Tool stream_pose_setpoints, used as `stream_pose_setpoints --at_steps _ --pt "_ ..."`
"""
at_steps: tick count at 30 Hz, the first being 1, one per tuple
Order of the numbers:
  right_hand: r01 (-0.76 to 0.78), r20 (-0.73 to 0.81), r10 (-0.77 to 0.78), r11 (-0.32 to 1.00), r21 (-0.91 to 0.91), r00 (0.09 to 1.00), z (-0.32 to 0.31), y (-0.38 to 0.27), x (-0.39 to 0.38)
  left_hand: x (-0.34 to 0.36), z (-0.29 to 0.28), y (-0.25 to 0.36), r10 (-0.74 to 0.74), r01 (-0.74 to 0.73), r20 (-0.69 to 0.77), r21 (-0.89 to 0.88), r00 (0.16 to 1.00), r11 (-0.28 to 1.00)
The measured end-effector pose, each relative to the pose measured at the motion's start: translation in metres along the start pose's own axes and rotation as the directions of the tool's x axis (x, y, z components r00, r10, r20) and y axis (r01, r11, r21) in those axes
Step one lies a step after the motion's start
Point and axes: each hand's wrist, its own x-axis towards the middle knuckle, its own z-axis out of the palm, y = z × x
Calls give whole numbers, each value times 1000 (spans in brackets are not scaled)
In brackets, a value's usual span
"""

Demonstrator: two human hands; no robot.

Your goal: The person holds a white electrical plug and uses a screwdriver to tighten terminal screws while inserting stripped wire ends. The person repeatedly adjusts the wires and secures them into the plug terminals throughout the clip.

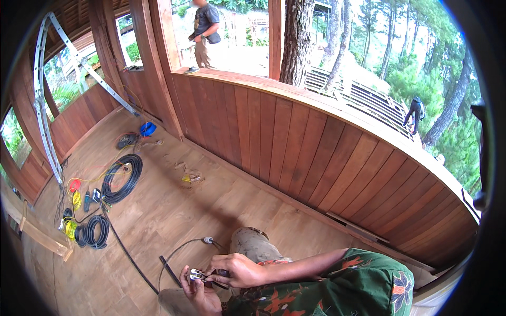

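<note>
Above my lap, my left hand (198,295) is closed, its thumb and fingers pinching a small white electrical fitting (196,274) with dark parts. My right hand (238,269) grips a dark-handled tool (223,273) that looks like a screwdriver. Its tip meets the fitting or comes very close; the fingers partly hide it. A thin grey cable (179,246) curves over the floor beside my knee, with a white and grey plug-like end (208,240). A short black tube (169,270) lies just left of my hands.
Coils of black cable (108,189), yellow cord (70,229) and a blue coil (148,129) lie on the wooden floor (153,210). An aluminium ladder (39,105) stands far left. A plank wall (274,137) runs ahead; one person (205,26) and another (415,114) are outside.
</note>
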Motion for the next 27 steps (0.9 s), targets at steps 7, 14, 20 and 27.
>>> stream_pose_setpoints --at_steps 7,14,20,27 --pt "151 -63 -162 977 -153 985 5 -10 0 2 5 8 69 -68 5 -67 998 995" --pt "170 -150 -188 978 -123 971 17 -17 4 3 2 10 123 -115 55 -126 991 985" --pt "-240 21 242 943 230 970 25 -17 3 4 -2 13 159 -154 62 -78 985 985" --pt "-270 68 261 932 243 963 16 -16 0 1 -10 15 117 -105 142 -93 983 990"
